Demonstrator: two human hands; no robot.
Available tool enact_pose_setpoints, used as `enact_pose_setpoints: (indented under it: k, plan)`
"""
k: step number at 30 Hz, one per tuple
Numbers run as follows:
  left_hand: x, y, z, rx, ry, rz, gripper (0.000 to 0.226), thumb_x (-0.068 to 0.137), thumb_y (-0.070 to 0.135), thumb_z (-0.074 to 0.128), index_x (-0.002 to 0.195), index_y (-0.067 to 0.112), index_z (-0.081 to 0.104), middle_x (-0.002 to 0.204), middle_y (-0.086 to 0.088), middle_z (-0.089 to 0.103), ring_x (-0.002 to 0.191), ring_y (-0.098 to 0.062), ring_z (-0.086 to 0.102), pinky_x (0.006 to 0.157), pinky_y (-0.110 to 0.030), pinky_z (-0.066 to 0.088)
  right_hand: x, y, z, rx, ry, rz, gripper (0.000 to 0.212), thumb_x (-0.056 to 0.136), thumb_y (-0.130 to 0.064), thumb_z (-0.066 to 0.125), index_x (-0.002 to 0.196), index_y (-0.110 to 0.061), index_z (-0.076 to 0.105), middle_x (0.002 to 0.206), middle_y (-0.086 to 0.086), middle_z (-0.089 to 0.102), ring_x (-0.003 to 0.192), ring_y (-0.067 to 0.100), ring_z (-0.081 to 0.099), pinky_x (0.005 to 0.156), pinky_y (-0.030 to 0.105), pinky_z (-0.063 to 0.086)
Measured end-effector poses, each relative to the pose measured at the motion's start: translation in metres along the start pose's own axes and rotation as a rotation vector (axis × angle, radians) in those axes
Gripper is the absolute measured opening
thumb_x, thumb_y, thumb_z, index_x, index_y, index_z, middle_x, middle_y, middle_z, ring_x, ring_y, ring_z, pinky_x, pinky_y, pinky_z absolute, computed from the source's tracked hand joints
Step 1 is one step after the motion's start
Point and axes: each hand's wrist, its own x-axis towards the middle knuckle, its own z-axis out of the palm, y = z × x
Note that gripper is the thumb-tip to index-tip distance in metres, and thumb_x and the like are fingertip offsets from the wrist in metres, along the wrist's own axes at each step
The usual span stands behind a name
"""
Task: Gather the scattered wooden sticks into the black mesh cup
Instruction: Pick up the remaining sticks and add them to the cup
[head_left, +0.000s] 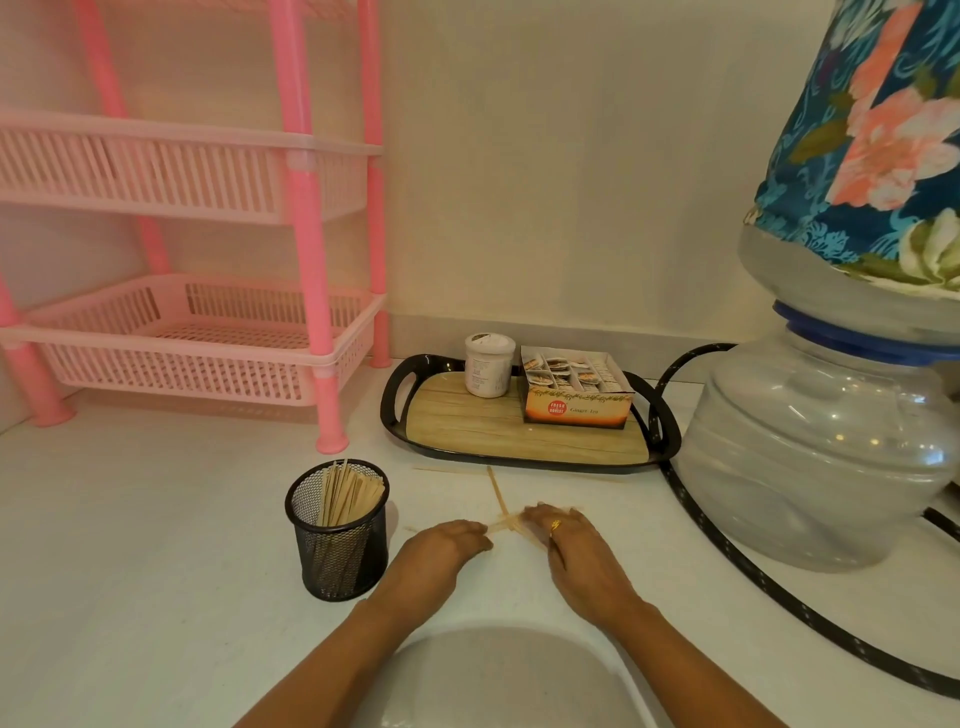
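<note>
The black mesh cup (337, 535) stands on the white counter left of my hands, holding several upright wooden sticks (347, 496). A few loose wooden sticks (500, 506) lie crossed on the counter between my hands. My left hand (441, 551) rests palm down with its fingertips on the sticks' left ends. My right hand (571, 545), wearing a gold ring, presses down on their right ends. One thin stick (447, 471) lies apart, near the tray's front edge.
A black-rimmed tray (519, 441) with a white jar (488, 364) and a ginger tea box (574, 387) sits behind. A large water jug (815, 457) and black hose (727, 551) stand right. A pink rack (208, 312) fills the left back.
</note>
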Motion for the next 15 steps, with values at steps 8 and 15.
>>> enact_pose_setpoints:
  k: [8,15]
  plan:
    - [0.009,-0.003,-0.001,-0.007,0.022,-0.047,0.051,0.095,0.032,0.035,0.144,0.020,0.028,0.155,0.000,0.024,0.143,-0.011,0.018,0.118,-0.028,0.008,0.012,0.010,-0.003,-0.018,-0.031,0.185,0.059,0.093,-0.052,0.036,0.143,-0.021,0.032,0.153,-0.002,0.031,0.142,0.012,0.024,0.119,0.038,0.011]
    - [0.020,0.002,-0.011,0.070,-0.113,-0.098,0.046,0.098,0.027,0.034,0.143,0.017,0.032,0.155,-0.002,0.026,0.142,-0.016,0.025,0.115,-0.031,0.024,0.008,-0.001,-0.004,-0.133,-0.184,0.079,0.059,0.096,-0.046,0.035,0.147,-0.020,0.021,0.156,-0.001,0.023,0.144,0.012,0.018,0.118,0.028,0.011]
